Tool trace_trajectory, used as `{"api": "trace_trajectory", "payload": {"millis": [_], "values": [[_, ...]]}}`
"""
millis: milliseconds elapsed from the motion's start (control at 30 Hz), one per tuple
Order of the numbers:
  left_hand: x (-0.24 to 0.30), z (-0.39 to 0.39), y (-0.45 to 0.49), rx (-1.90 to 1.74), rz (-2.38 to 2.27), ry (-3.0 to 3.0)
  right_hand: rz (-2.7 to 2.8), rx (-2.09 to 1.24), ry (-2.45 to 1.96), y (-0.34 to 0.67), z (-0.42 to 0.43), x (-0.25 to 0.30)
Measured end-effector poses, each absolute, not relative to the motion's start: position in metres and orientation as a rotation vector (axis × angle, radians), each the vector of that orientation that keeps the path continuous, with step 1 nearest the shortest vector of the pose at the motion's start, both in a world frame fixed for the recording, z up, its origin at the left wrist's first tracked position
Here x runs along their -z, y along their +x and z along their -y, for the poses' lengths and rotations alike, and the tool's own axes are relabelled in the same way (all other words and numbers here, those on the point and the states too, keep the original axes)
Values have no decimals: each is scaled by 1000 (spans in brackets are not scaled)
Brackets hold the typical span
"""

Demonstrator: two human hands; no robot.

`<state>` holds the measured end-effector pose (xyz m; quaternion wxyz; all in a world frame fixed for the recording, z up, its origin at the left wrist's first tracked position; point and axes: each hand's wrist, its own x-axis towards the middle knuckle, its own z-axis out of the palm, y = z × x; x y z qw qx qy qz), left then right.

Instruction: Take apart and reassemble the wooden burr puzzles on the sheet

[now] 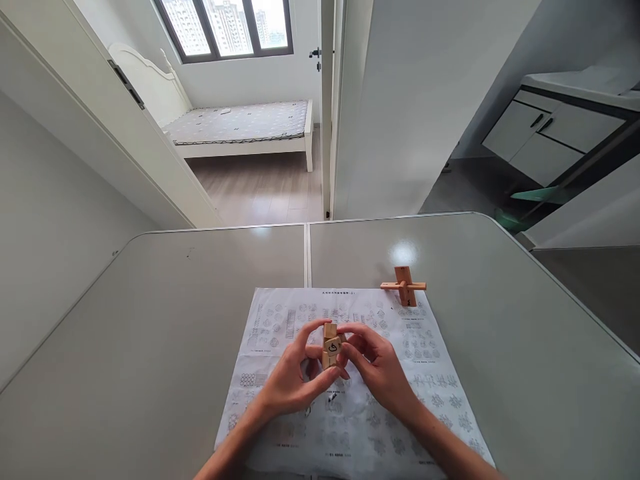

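Between my two hands, above the printed sheet, is a small wooden block puzzle (331,346) made of light wooden pieces, with a dark mark on the face turned to me. My left hand (297,373) grips it from the left, index finger on top and thumb underneath. My right hand (375,363) is closed on its right side, with fingertips and thumb against the wood. Parts of the puzzle are hidden by the fingers. The paper instruction sheet (270,427) lies under both hands, covered with small printed diagrams.
A reddish-brown wooden cross-shaped puzzle (404,287) stands at the sheet's far right corner. The grey table (135,347) has a seam down its middle and a raised pale edge. Beyond it are a doorway, a bed (245,123) and a white cabinet (555,130).
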<state>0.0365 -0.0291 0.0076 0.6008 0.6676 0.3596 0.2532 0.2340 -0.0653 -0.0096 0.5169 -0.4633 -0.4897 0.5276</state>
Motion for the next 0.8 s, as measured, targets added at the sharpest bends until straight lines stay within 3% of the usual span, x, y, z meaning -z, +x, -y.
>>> {"api": "trace_trajectory", "payload": {"millis": [433,800], "values": [[-5,29,40,-638,-1006,1593,1301,-1019,-1218,239,65,16],[-21,28,38,-614,-830,1531,1268,-1067,-1208,239,65,12]]}}
